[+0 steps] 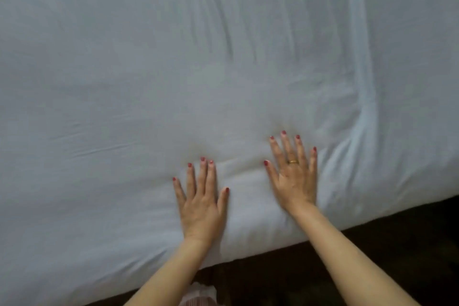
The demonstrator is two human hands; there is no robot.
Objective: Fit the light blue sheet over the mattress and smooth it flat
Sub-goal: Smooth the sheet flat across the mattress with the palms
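Bedroom: sheet-covered mattress (149,69)

Matt, softly creased cloth sheet (149,69); glossy gold ring (293,162).

- Light blue sheet (149,69) lies spread across the whole mattress, draped over its near edge.
- Long soft creases run through its middle; a thicker bunched fold curves down its right side.
- Left portion lies nearly smooth.
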